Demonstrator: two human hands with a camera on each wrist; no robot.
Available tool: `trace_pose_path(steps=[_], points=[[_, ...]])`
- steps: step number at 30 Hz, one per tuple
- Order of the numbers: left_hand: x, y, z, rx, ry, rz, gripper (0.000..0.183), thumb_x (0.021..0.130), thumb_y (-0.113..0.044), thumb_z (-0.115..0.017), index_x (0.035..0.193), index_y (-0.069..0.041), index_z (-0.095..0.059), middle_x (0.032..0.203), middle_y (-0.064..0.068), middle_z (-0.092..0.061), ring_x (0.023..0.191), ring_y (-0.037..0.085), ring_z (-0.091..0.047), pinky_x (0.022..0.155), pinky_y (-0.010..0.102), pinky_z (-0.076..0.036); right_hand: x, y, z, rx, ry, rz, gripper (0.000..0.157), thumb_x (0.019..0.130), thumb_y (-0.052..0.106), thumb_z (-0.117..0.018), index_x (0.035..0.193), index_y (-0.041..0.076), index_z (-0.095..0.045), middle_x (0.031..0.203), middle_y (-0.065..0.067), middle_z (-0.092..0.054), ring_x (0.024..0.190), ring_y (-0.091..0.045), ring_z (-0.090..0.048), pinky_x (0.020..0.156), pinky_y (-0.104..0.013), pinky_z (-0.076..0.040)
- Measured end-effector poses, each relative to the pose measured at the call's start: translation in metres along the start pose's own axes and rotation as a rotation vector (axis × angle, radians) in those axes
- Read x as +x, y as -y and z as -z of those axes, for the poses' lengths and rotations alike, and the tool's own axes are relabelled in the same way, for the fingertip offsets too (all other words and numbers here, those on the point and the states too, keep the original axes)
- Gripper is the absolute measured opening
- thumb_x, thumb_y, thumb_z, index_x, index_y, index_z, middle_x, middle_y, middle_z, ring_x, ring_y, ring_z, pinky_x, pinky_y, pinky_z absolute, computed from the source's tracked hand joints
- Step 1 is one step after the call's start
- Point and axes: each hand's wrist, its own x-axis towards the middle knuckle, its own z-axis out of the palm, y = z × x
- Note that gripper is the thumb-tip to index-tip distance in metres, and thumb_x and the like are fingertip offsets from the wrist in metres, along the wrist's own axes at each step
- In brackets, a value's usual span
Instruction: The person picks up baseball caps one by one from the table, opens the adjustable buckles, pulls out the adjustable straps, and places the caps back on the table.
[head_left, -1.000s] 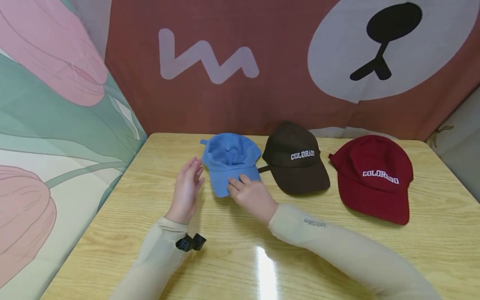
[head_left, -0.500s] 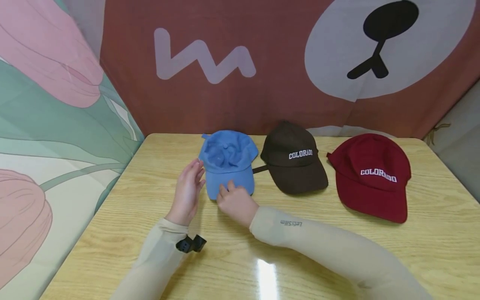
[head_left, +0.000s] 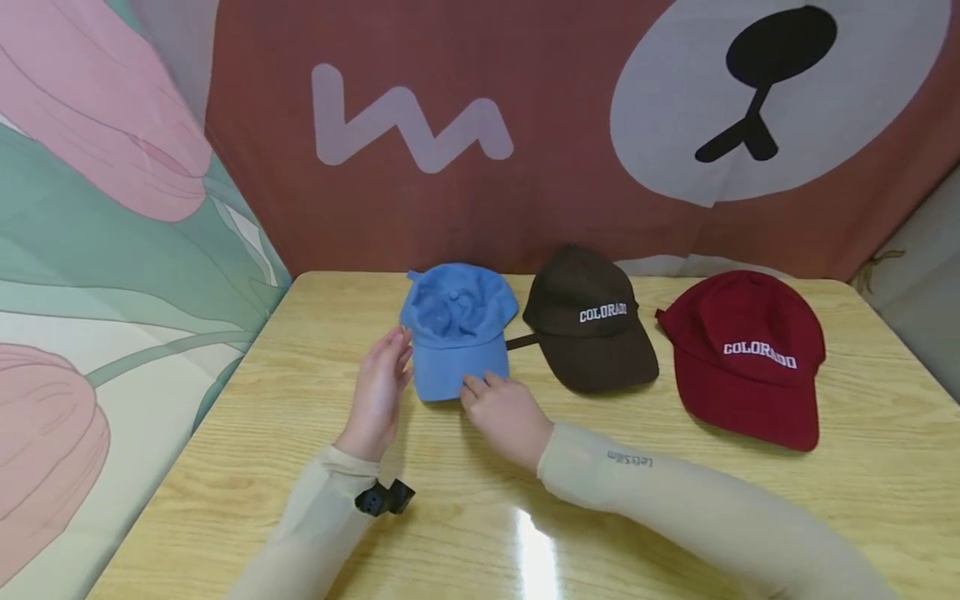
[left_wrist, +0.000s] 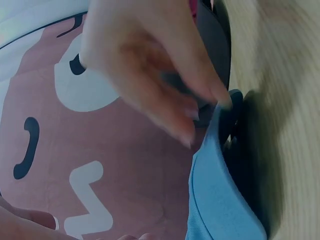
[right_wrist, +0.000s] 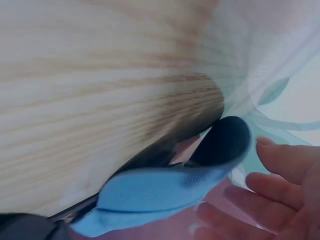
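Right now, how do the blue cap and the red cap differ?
The blue cap has a dented crown, while the red cap has a fuller, rounded one. The red cap reads COLORADO in white; no lettering shows on the blue cap. The right hand is at the blue cap's brim; neither hand is near the red cap. Both lie on the table.

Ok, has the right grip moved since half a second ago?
Yes: the right grip has shifted right in the head view, closer to the brown cap, which hasn't moved.
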Motion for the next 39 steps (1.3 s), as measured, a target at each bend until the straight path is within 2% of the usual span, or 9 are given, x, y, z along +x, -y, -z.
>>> trace_pose_path(steps=[3,9,14,21,28,34,39], points=[[-0.001,0.002,-0.001,0.012,0.004,-0.002,0.053,0.106,-0.017,-0.033,0.149,0.010,-0.019,0.153,0.025,-0.027,0.142,0.036,-0.025,0.115,0.047,-0.019,-0.016,-0.011,0.007,0.026,-0.009,-0.029,0.024,0.082,0.004,-0.072,0.106,0.005,-0.073,0.112,-0.010,-0.069,0.089,-0.026,-0.065,0.065,-0.033,-0.056],[-0.006,0.004,0.000,0.088,0.029,0.002,0.053,0.106,-0.018,-0.034,0.149,0.010,-0.022,0.153,0.026,-0.027,0.143,0.036,-0.024,0.115,0.050,-0.019,-0.053,-0.037,0.021,0.095,-0.042,-0.170,0.026,0.080,0.012,-0.079,0.103,0.003,-0.072,0.109,-0.011,-0.069,0.089,-0.028,-0.064,0.064,-0.036,-0.053],[-0.012,0.003,0.004,0.156,0.055,0.006,0.053,0.107,-0.022,-0.033,0.150,0.007,-0.023,0.154,0.022,-0.027,0.143,0.033,-0.023,0.115,0.049,-0.019,-0.078,-0.055,0.033,0.125,-0.092,-0.252,0.030,0.076,0.011,-0.082,0.102,0.000,-0.072,0.107,-0.013,-0.070,0.092,-0.029,-0.065,0.067,-0.039,-0.054],[-0.016,0.003,0.007,0.195,0.071,-0.001,0.052,0.107,-0.022,-0.032,0.149,0.006,-0.025,0.154,0.021,-0.029,0.143,0.033,-0.024,0.115,0.049,-0.019,-0.097,-0.070,0.040,0.142,-0.097,-0.309,0.032,0.076,0.007,-0.082,0.105,-0.002,-0.071,0.109,-0.016,-0.069,0.094,-0.031,-0.066,0.072,-0.042,-0.054],[-0.020,0.003,0.008,0.259,0.090,-0.023,0.053,0.106,-0.023,-0.036,0.149,0.005,-0.027,0.154,0.019,-0.028,0.143,0.029,-0.023,0.115,0.049,-0.017,-0.110,-0.077,0.042,0.163,-0.161,-0.317,0.035,0.072,0.005,-0.084,0.104,-0.004,-0.072,0.106,-0.019,-0.070,0.091,-0.032,-0.067,0.077,-0.043,-0.055],[-0.024,0.005,0.005,0.358,0.108,-0.107,0.049,0.104,-0.016,-0.041,0.147,0.007,-0.032,0.153,0.022,-0.030,0.141,0.033,-0.025,0.113,0.050,-0.022,-0.116,-0.079,0.044,0.175,-0.160,-0.316,0.037,0.072,0.006,-0.085,0.105,-0.003,-0.071,0.106,-0.019,-0.069,0.092,-0.033,-0.067,0.076,-0.044,-0.055],[-0.027,0.010,0.004,0.545,0.131,-0.240,0.049,0.104,-0.014,-0.045,0.146,0.008,-0.034,0.153,0.023,-0.029,0.142,0.036,-0.024,0.113,0.053,-0.022,-0.124,-0.081,0.044,0.175,-0.183,-0.319,0.037,0.070,0.007,-0.085,0.104,-0.004,-0.071,0.106,-0.020,-0.069,0.091,-0.034,-0.067,0.074,-0.046,-0.055]])
